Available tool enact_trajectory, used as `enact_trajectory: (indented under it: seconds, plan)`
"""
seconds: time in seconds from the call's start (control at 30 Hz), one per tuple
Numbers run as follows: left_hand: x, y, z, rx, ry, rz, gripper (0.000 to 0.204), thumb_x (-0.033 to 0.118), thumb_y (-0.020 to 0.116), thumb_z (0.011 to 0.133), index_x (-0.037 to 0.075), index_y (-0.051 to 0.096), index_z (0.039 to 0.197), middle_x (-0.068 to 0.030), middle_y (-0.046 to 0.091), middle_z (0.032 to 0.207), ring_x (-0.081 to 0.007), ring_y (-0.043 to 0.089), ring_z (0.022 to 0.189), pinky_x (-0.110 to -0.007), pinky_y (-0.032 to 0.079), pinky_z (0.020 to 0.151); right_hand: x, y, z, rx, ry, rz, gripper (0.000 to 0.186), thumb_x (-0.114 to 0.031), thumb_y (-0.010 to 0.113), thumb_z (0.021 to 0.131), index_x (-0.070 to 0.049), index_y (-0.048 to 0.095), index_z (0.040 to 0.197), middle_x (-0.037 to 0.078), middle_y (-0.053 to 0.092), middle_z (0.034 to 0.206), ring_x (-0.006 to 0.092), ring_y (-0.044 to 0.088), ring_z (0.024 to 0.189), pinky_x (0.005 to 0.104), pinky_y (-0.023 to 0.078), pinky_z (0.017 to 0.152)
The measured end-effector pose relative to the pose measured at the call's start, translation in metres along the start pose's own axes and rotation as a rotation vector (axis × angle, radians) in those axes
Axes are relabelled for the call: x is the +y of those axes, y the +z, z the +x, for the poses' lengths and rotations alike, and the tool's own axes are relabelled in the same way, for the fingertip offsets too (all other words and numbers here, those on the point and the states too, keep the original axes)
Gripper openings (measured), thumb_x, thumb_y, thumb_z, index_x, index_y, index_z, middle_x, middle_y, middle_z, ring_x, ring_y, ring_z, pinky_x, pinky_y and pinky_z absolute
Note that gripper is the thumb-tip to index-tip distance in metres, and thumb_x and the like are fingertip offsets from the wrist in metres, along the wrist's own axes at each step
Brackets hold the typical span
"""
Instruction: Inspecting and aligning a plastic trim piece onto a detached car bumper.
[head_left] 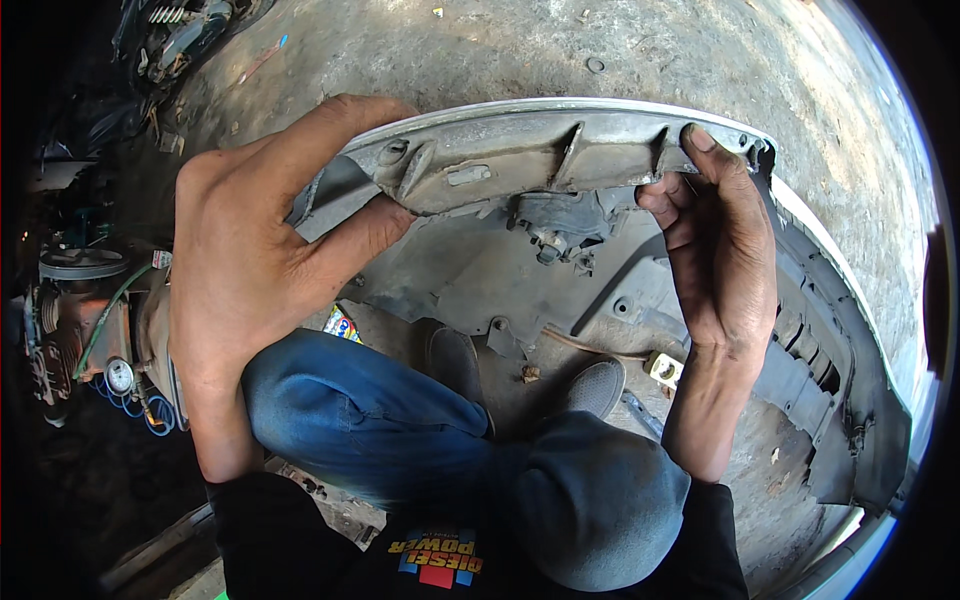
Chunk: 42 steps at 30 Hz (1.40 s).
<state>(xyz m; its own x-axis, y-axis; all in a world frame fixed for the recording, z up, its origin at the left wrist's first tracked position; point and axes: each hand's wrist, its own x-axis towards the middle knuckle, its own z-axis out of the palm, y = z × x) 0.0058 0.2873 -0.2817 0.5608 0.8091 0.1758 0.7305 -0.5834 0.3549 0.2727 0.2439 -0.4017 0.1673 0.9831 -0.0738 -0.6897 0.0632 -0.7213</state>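
Observation:
Both hands grip the ribbed grey edge of what looks like a car bumper (520, 150), its inner side facing me. My left hand (235, 235) holds the left end of that edge, fingers over the top and thumb underneath. Near the right end, my right hand (725, 245) pinches the edge, thumb against its inner face and fingers curled below. Triangular ribs and a small slot show between the hands. Under the edge sits a dark lamp-like unit (565, 220). The bumper curves down along the right side, where a slotted grille section (805, 345) shows.
Left of me stands a machine with a round gauge (120, 376) and a green hose (103, 325). A white socket block (663, 369) lies on the floor by my right shoe (597, 387). A small ring (596, 65) lies beyond the bumper. Dark machine parts (190, 40) fill the upper left.

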Motion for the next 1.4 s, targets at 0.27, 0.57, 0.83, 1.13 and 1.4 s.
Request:
enact_trajectory:
  seconds: [0.27,0.57,0.83,1.13,1.4]
  plan:
    - [0.007,0.009,-0.001,0.073,0.003,0.042,0.050,0.006,0.086,0.068,-0.001,0.070,0.115,-0.0159,0.076,0.098,-0.0229,0.075,0.095,-0.031,0.056,0.084,0.001,-0.001,0.000,-0.002,-0.019,-0.042,0.036,-0.021,0.060,0.102,0.011,0.064,0.118,0.015,0.071,0.108,0.0276,0.073,0.086,0.0371,0.059,0.081]
    - [-0.003,0.005,0.000,0.035,-0.024,0.095,0.046,-0.003,0.074,0.070,-0.001,0.071,0.116,-0.0158,0.076,0.100,-0.0169,0.073,0.095,-0.030,0.055,0.086,0.002,-0.007,0.002,-0.103,-0.033,0.035,0.036,-0.020,0.056,0.103,0.011,0.061,0.121,0.017,0.069,0.108,0.0279,0.072,0.091,0.0382,0.059,0.085]
    - [-0.023,0.006,0.009,0.055,-0.033,0.054,0.041,-0.004,0.068,0.079,-0.003,0.069,0.119,-0.0144,0.075,0.106,-0.0162,0.070,0.099,-0.029,0.052,0.092,0.002,-0.018,0.024,-0.258,-0.030,-0.097,0.040,-0.026,0.059,0.103,0.006,0.060,0.127,0.015,0.068,0.107,0.0209,0.068,0.103,0.0336,0.054,0.100]
    - [-0.034,0.023,0.011,0.163,0.040,0.009,0.040,-0.004,0.068,0.080,-0.003,0.069,0.120,-0.0130,0.074,0.106,-0.0150,0.069,0.099,-0.028,0.052,0.092,0.004,-0.028,0.045,-0.118,-0.006,-0.128,0.039,-0.023,0.058,0.103,0.007,0.059,0.129,0.018,0.069,0.111,0.0219,0.067,0.109,0.0328,0.055,0.102]
    - [-0.048,0.028,0.024,0.263,0.097,0.003,0.039,-0.003,0.068,0.081,-0.003,0.068,0.120,-0.0117,0.074,0.107,-0.0139,0.068,0.100,-0.028,0.051,0.092,0.008,-0.015,0.054,-0.185,-0.023,-0.113,0.042,-0.023,0.057,0.104,0.007,0.055,0.133,0.019,0.066,0.118,0.0218,0.066,0.113,0.0333,0.053,0.105]
